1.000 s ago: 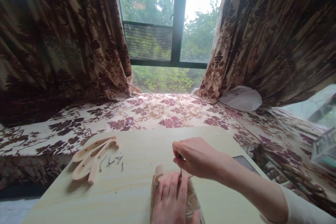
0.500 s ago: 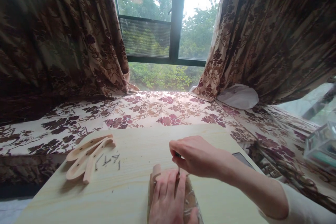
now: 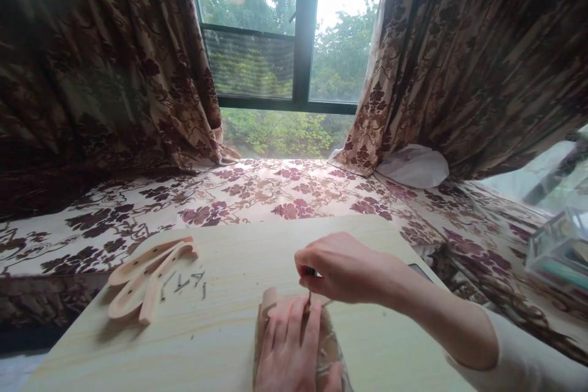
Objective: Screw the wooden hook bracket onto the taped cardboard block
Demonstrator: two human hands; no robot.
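Observation:
My right hand (image 3: 342,266) is closed around the dark handle of a screwdriver (image 3: 311,271), held upright. Its thin shaft points down between the fingers of my left hand, and the tip is hidden. My left hand (image 3: 289,343) lies flat with fingers stretched out, pressing on a curved wooden hook (image 3: 269,298). Under it is a brown, tape-wrapped block (image 3: 333,349) on the pale table. Most of that hook is covered by my fingers. Several screws (image 3: 182,286) lie loose to the left.
More curved wooden hooks (image 3: 147,275) with dark holes are piled on the table (image 3: 220,343) at left. A dark flat object (image 3: 420,271) lies partly behind my right forearm. A clear plastic box (image 3: 558,251) sits at far right, and a white bag (image 3: 413,165) rests by the curtain.
The view has shifted slightly, so things sit a little further left. My right hand stays on the screwdriver with its grip tilted slightly differently; my left hand stays in place.

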